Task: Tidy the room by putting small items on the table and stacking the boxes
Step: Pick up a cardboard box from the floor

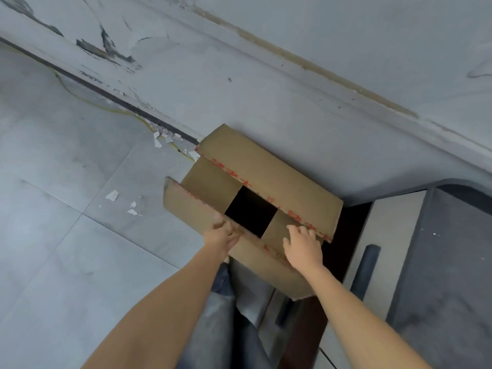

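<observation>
Both hands at the open cardboard box (239,166)
It sits just ahead of the hands against the wall (319,89), its long axis running far-left to near-right. Left hand (222,233) pinches the near flap (191,206); right hand (303,249) presses, fingers spread, on an inner flap (279,227).

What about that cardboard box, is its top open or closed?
Partly open. The cardboard box has its flaps folded inward, but a dark square gap shows between them; its contents cannot be seen.
</observation>
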Demonstrator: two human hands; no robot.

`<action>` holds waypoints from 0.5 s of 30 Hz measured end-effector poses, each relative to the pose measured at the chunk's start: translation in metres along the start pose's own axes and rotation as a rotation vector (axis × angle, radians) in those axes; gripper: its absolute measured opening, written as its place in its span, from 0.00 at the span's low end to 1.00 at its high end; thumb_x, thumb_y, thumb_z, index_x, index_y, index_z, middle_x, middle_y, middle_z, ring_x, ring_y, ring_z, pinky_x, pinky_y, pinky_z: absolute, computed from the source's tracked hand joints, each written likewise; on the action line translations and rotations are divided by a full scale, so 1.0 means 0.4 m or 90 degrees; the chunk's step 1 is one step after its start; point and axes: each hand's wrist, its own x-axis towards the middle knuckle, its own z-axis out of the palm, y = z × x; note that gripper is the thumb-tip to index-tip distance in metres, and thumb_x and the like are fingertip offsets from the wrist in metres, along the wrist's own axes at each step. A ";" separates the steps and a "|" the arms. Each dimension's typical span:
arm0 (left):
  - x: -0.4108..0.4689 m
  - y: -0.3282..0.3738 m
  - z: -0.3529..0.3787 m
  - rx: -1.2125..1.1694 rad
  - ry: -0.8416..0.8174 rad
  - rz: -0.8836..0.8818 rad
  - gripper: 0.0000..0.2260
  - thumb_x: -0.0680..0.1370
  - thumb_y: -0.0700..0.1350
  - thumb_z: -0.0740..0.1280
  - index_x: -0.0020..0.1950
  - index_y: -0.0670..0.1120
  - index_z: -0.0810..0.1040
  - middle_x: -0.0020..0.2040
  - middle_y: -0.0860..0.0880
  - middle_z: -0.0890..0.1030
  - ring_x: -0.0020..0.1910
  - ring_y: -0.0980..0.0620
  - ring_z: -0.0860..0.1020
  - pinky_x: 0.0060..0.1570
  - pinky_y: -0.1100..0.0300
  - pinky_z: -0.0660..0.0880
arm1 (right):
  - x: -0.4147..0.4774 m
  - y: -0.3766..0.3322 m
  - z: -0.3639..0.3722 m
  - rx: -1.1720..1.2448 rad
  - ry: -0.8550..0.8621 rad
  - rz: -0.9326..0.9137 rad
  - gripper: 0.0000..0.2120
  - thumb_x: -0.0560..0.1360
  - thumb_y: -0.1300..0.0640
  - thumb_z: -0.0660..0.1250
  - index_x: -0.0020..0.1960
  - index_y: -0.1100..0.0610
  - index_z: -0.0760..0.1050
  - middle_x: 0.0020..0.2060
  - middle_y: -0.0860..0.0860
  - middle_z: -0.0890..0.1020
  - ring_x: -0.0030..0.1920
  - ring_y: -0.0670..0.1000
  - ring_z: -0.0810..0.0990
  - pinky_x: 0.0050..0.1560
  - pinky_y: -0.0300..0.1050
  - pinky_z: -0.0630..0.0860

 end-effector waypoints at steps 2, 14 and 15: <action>0.009 0.004 0.004 0.104 -0.076 0.007 0.23 0.80 0.35 0.60 0.74 0.44 0.61 0.58 0.39 0.75 0.55 0.42 0.75 0.50 0.53 0.75 | -0.028 -0.002 0.058 -0.016 -0.074 0.013 0.23 0.81 0.50 0.52 0.74 0.53 0.56 0.71 0.54 0.64 0.70 0.55 0.62 0.65 0.50 0.65; -0.102 0.004 -0.180 0.346 -0.073 0.051 0.16 0.80 0.41 0.59 0.68 0.40 0.68 0.50 0.43 0.74 0.40 0.48 0.73 0.39 0.59 0.70 | -0.181 -0.111 0.047 0.031 -0.046 0.013 0.26 0.80 0.52 0.54 0.76 0.53 0.51 0.72 0.53 0.61 0.71 0.55 0.60 0.67 0.50 0.63; -0.119 0.010 -0.207 0.354 -0.068 0.064 0.14 0.80 0.40 0.59 0.65 0.39 0.70 0.45 0.44 0.73 0.36 0.50 0.70 0.34 0.61 0.68 | -0.195 -0.125 0.035 0.036 -0.027 -0.002 0.26 0.80 0.52 0.54 0.76 0.53 0.51 0.72 0.53 0.61 0.71 0.54 0.60 0.67 0.49 0.63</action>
